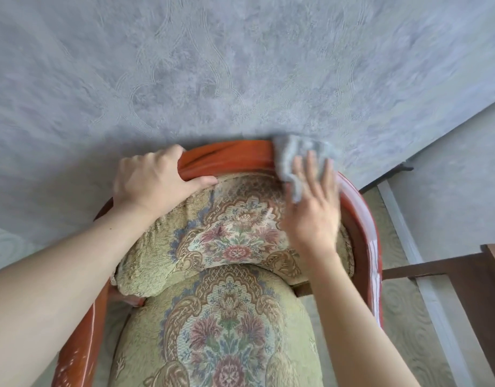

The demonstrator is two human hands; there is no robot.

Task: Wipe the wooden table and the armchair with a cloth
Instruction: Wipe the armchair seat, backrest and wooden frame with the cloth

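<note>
- Fingers (310, 174) of the right hand (310, 216) lay nearly straight and spread, pressing a crumpled grey cloth (298, 157) flat against the top rail rather than curling round it.
- Left hand (154, 182) gripped the glossy reddish-brown wooden top rail (229, 157) of the armchair, its fingers hooked over the far side and the thumb lying along the near edge at the upholstery.
- That armchair, padded in pale green floral tapestry fabric (226, 238), stood directly below the camera with its back against a grey textured wall (240, 65) at twelve o'clock.
- Cloth and right hand sat at about one o'clock on the curved rail, just where the back began to bend into the right armrest (366, 247).
- Seen from the cloth, the unwiped-looking run of rail stretched two ways: toward ten o'clock to the gripping left hand, and toward five o'clock down the right armrest.
- Long axis of the rail followed that curve, so the next stroke would probably have to travel along it, not across.
- Right hand was the nearer one to the armrest; the left seemed only to steady the chair.
- Part of a dark brown wooden table (469, 277) showed at four o'clock, well apart from both hands; I could not tell whether it had been wiped.
</note>
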